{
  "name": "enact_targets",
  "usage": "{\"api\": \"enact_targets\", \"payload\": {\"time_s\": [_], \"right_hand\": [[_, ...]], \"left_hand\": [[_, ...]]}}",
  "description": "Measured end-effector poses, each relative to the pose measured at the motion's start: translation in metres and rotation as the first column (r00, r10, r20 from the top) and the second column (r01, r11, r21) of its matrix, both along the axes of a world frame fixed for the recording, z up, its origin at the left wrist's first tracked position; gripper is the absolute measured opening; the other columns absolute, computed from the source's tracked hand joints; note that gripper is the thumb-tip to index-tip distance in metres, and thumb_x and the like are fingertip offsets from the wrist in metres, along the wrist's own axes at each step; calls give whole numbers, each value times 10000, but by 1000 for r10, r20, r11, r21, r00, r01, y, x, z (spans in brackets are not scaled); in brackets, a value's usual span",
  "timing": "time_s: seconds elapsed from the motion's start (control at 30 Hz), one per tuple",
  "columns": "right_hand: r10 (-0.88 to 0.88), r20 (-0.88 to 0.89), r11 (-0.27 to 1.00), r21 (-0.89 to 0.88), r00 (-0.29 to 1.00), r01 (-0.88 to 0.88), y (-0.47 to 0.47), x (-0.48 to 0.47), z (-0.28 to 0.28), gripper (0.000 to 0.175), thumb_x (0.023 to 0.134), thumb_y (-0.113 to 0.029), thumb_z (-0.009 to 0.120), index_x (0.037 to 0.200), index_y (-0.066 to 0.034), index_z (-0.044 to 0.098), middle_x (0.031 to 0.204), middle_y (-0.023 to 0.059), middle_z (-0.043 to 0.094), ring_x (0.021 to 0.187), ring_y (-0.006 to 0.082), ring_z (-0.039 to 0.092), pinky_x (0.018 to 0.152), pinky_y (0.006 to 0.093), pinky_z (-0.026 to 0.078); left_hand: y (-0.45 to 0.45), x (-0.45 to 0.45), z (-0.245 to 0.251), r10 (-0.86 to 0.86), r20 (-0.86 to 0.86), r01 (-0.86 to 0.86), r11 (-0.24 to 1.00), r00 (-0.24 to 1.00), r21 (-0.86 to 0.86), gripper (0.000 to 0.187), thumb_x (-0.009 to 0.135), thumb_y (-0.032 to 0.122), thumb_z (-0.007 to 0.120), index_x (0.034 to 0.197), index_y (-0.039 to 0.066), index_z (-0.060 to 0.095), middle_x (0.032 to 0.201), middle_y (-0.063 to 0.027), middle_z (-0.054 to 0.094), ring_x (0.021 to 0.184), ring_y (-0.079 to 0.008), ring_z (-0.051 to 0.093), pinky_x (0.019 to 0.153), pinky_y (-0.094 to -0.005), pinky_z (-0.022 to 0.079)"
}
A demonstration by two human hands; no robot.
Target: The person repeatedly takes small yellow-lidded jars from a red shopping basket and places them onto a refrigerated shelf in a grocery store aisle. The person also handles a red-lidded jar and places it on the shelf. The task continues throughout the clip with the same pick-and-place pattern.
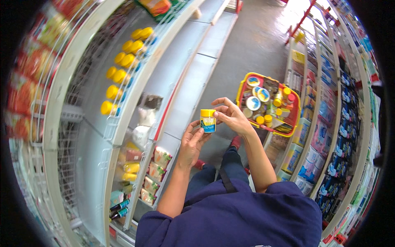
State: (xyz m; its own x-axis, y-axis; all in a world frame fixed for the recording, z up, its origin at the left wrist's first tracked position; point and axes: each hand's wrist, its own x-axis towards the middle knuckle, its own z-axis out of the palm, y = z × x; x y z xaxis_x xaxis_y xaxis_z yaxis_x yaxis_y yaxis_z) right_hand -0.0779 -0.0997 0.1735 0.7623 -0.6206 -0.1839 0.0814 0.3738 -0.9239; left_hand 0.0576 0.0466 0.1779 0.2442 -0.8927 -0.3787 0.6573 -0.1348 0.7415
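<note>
My left hand [192, 145] grips the lower part of a small baking powder jar [208, 121] with a yellow lid and a blue label. The jar stands upright in front of me, its label facing me. At its upper right, my right hand [233, 117] has its thumb against the edge of the lid, with the other fingers spread and curved. Beyond the right hand, a red and yellow shopping basket [295, 123] holds several jars, tubs and small yellow-capped bottles. On the shelf to the left, similar yellow-lidded jars [119, 76] stand in two rows.
Pale metal shelving [182, 74] with wire dividers runs along the left, with white bags [141, 136] and printed packets [156, 170] on lower levels. Stocked shelves [334, 148] line the right side. The grey aisle floor [243, 46] runs between them, and the basket lies close to the right shelves.
</note>
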Motion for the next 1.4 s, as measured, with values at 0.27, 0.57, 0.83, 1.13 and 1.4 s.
{"api": "enact_targets", "payload": {"time_s": [0.27,0.57,0.83,1.13,1.4], "right_hand": [[147,162,984,-123,976,-128,78,87,36,441,898,-89,701,1268,-8,474,1025,55,625,902,99,615,750,252,515],[284,193,928,-300,939,-220,107,163,84,414,910,-24,654,1286,-7,483,1011,48,634,897,89,614,748,232,505],[379,138,767,-600,915,-228,75,245,126,442,890,-13,672,1290,-5,485,1013,65,647,877,97,639,751,222,527],[186,-6,395,-915,983,-81,27,343,142,392,829,-66,681,1210,-73,587,869,135,724,812,231,704,758,346,546],[-9,-83,327,-942,997,-75,6,359,116,352,846,-86,631,1197,-78,612,906,138,725,858,279,704,776,358,541]], "left_hand": [[80,72,43,248,142,-236,967,958,-99,375,984,148,544,1324,46,422,1231,-150,596,1125,-221,607,1035,-390,467],[122,137,99,302,404,-276,953,863,-123,347,941,135,623,1240,12,496,1123,-113,636,1024,-140,598,891,-299,485],[104,223,144,358,631,-317,931,688,-183,428,898,186,701,1227,-31,533,1100,-114,640,974,-147,603,851,-283,501],[50,327,130,279,735,-204,960,618,-193,449,941,217,669,1341,152,475,1156,-79,636,1094,-146,588,911,-348,504],[13,352,79,267,710,-190,963,651,-189,440,926,164,678,1279,126,419,1260,-93,529,1135,-191,564,904,-392,543]]}}
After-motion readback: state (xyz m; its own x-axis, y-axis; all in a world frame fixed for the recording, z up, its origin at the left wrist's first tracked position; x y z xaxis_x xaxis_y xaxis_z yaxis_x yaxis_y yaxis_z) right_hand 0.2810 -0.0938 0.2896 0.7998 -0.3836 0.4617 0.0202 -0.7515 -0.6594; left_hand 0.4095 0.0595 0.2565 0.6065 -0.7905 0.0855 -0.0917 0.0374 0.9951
